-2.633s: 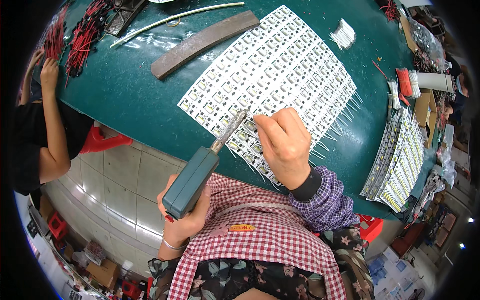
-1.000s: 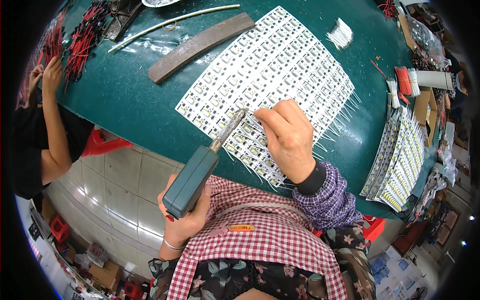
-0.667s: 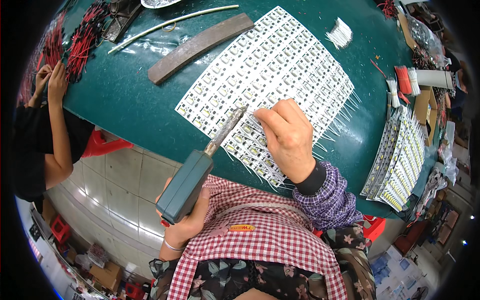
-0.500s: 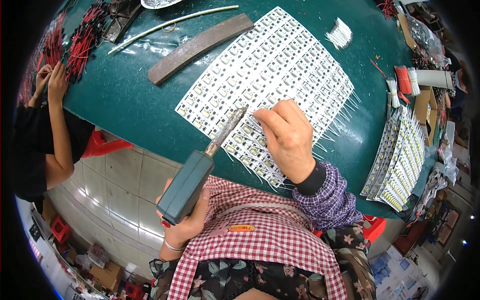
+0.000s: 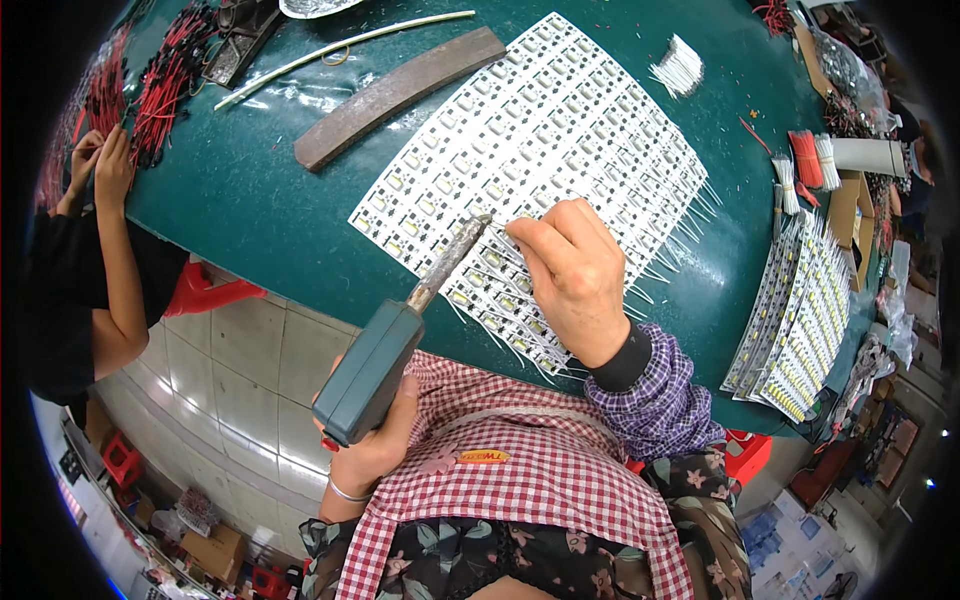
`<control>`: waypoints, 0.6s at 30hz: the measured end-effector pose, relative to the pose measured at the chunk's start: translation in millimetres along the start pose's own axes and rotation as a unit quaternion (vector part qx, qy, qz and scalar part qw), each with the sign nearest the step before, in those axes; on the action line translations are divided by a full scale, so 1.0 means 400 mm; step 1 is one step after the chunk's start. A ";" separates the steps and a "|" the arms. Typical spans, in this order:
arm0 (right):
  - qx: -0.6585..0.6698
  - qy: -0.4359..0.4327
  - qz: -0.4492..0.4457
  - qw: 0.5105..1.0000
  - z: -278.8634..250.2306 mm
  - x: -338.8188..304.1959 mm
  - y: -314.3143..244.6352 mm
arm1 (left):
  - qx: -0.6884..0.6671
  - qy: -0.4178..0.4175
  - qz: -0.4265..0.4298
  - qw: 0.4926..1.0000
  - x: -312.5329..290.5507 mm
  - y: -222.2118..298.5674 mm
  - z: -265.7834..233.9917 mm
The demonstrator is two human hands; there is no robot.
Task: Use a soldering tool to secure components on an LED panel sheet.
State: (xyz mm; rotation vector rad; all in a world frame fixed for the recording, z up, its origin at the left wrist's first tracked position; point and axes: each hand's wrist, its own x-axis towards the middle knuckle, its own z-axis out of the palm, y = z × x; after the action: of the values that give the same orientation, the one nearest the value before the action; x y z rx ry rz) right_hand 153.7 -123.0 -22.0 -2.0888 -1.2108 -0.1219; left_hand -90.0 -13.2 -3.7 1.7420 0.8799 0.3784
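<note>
My left hand [image 5: 388, 438] is wrapped round the green body of a soldering iron [image 5: 368, 372]. The iron's dark, worn tip points up and away, over a white sheet of small circuit boards [image 5: 455, 160] on the green table. Close to the right of that tip, my right hand [image 5: 580, 285] pinches thumb and forefinger together low over the sheet. What lies between those fingertips is too small to make out. Thin white wires [image 5: 510, 290] stick out from the near rows, and more fringe the sheet's right edge. The sheet's part beneath my right hand is hidden.
A brown curved bar [image 5: 400, 98] lies beside the sheet's far left edge. White wires [image 5: 678, 68] lie in a pile at the back. Wired board sheets [image 5: 795, 325] are stacked at right, near red wire bundles [image 5: 805, 160]. At far left, another person's hands [image 5: 100, 160] handle red-black wires.
The soldering iron and my left hand have shifted very slightly left. My right hand keeps its pinch in nearly the same place.
</note>
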 end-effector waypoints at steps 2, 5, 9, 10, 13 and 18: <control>-0.001 0.001 -0.001 1.000 0.001 -0.001 0.000 | -0.009 0.012 -0.005 1.000 -0.006 0.001 -0.001; -0.004 0.000 0.003 1.000 0.000 -0.003 0.000 | 0.042 0.006 0.059 0.997 -0.003 -0.008 -0.005; -0.005 0.002 0.006 1.000 0.001 -0.004 0.000 | 0.023 -0.002 0.047 0.999 0.008 -0.004 0.000; -0.004 0.002 0.006 1.000 0.001 -0.003 -0.001 | 0.018 -0.002 0.046 0.999 0.012 -0.002 0.001; -0.002 0.000 0.004 1.000 0.001 -0.001 -0.003 | 0.039 -0.007 0.085 0.996 0.022 -0.006 0.005; -0.001 0.000 0.007 1.000 0.000 -0.003 0.001 | 0.033 -0.019 0.034 0.999 0.013 -0.008 0.003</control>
State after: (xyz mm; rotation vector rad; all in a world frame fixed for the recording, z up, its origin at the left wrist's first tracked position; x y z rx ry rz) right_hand 153.3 -123.8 -22.6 -2.0989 -1.1966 -0.1169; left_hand -86.8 -9.8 -7.9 1.8383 0.8153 0.3622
